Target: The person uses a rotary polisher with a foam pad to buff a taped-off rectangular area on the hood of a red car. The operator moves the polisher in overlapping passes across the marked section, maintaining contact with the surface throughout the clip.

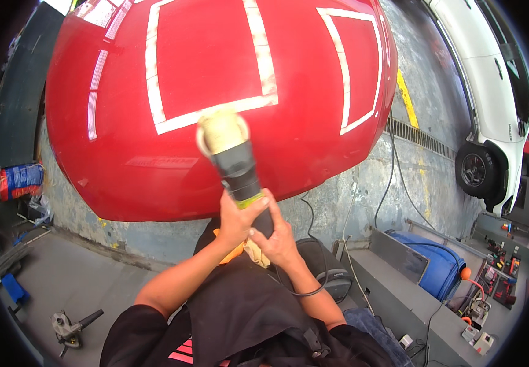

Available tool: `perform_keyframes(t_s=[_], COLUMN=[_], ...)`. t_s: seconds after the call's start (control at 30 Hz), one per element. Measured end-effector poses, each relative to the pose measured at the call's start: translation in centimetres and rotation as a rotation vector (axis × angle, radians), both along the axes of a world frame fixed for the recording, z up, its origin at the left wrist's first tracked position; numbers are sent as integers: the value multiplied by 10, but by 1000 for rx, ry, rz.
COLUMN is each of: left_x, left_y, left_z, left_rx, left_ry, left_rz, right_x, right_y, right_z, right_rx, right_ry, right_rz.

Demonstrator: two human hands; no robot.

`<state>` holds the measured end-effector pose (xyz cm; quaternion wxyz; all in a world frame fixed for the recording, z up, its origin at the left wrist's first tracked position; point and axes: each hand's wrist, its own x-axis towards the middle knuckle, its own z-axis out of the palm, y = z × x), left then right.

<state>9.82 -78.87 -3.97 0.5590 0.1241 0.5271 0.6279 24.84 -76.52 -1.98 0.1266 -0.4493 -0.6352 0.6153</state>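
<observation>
Both my hands hold a corded power polisher (240, 171) with a black and green body and a cream-coloured head. My left hand (237, 217) wraps the body behind the head. My right hand (278, 237) grips the dark rear part, close beside the left. The polisher points away from me, over the near part of a red car hood (289, 144); whether its head touches the paint I cannot tell. White bands (215, 116) form rectangular outlines on the glossy hood. An orange and yellow cloth (255, 254) shows below my hands, at my waist.
Dark cables (393, 177) trail over the grey floor on the right. A white vehicle (490, 79) stands at the far right. Nearby are a blue barrel-like container (429, 257) and a grey ledge (393, 281). A blower-like tool (69, 330) lies at lower left.
</observation>
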Motion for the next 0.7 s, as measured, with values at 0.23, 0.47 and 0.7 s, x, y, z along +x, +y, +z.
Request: perform_keyframes(t_s=[0.23, 0.47, 0.7], left_x=[36, 54, 4], left_y=[53, 96, 54], left_z=[1, 3, 8], left_rx=[-3, 0, 35], left_ry=[99, 201, 88], left_rz=[-194, -304, -105], right_x=[35, 42, -1], right_y=[9, 15, 15], right_z=[-13, -15, -4], right_rx=[233, -6, 107], right_ry=[15, 153, 10], right_rz=[-242, -535, -222])
